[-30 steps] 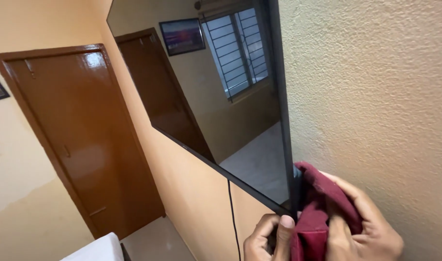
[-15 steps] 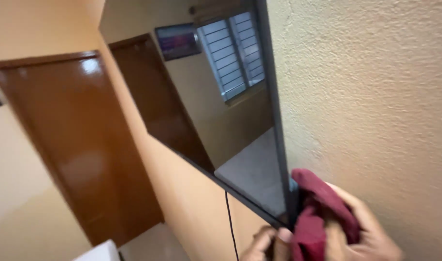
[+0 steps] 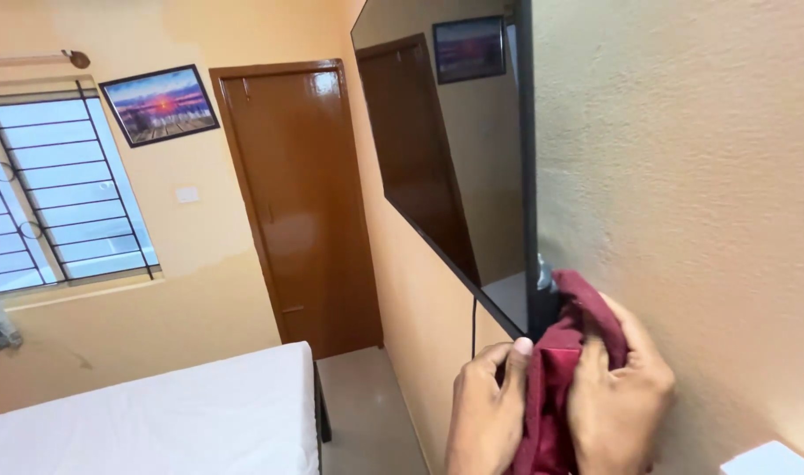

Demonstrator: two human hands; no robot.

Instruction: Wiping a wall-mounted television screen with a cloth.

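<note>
Left hand: the left hand is at the lower corner of the wall-mounted screen, fingers curled and thumb pressed upward against the corner; it pinches the near side of the maroon cloth between thumb and fingers.
Right hand: the right hand lies over the far side of the cloth, fingers bent and pressed together on the fabric, pushing it against the screen's side edge and the wall behind it.
Maroon cloth: the maroon cloth is bunched between the two hands, its upper fold wrapped round the lower end of the screen's side edge, the rest hanging down toward the bottom of the view.
Screen: the flat black screen hangs on the textured wall, seen nearly edge-on; its dark glass mirrors a door and a framed picture. Its thin black frame runs straight down to the corner where the hands meet.
Cable: a thin black cable drops from the screen's lower edge along the wall, just left of the left hand.
Door: a glossy brown door stands closed in the far wall, well apart from the hands.
Picture: a framed sunset picture hangs between the door and the barred window.
Bed: a bed with a white sheet fills the lower left, its corner near the door.
White object: a white corner shows at the lower right edge; what it is I cannot tell.
</note>
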